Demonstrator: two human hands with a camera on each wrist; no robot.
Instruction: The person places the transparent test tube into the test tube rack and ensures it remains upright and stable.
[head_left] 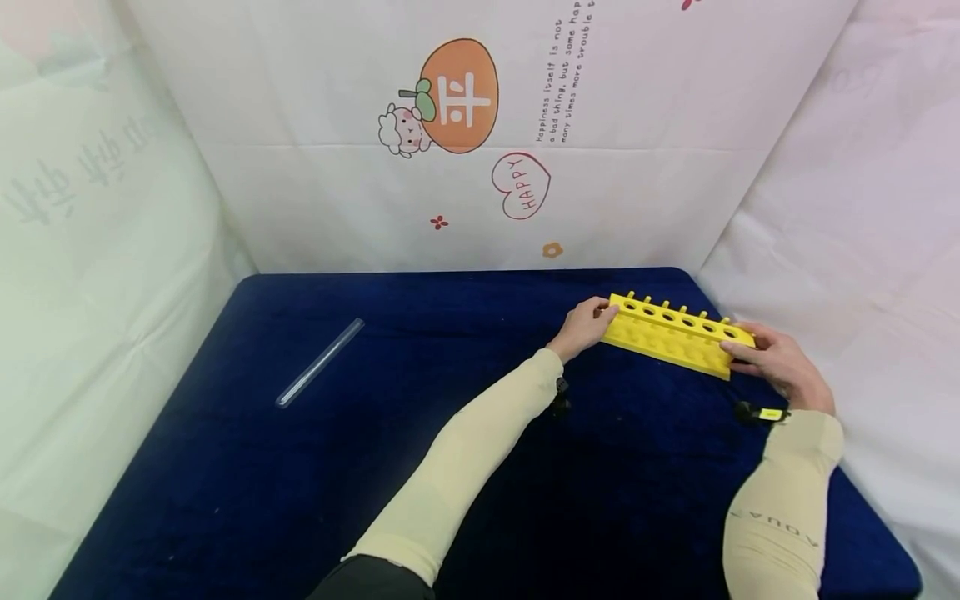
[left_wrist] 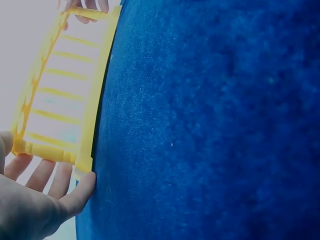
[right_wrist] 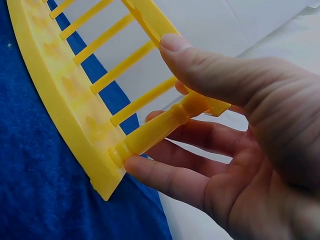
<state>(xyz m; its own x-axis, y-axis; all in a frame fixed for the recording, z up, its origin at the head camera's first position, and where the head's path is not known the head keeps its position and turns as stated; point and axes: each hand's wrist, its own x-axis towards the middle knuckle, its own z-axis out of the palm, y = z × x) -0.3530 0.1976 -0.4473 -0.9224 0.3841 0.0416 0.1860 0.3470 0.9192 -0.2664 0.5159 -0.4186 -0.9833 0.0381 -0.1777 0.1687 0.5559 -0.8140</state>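
Observation:
A yellow test tube rack (head_left: 660,340), with a row of round holes along its top plate and pegs behind them, is at the far right of the table. My left hand (head_left: 583,327) grips its left end, thumb on the top plate. At the other end my right hand (head_left: 783,365) holds it, the thumb (right_wrist: 176,44) over the top edge and the fingers around the end post (right_wrist: 155,131). In the left wrist view the rack's base (left_wrist: 89,125) is close along the blue cloth. A clear glass test tube (head_left: 321,363) lies apart on the left.
Dark blue cloth (head_left: 420,358) covers the table. A white printed sheet (head_left: 322,200) rises behind the far edge, and more white sheets hang at the left (head_left: 90,275) and right (head_left: 870,250), the right one close beside my right hand.

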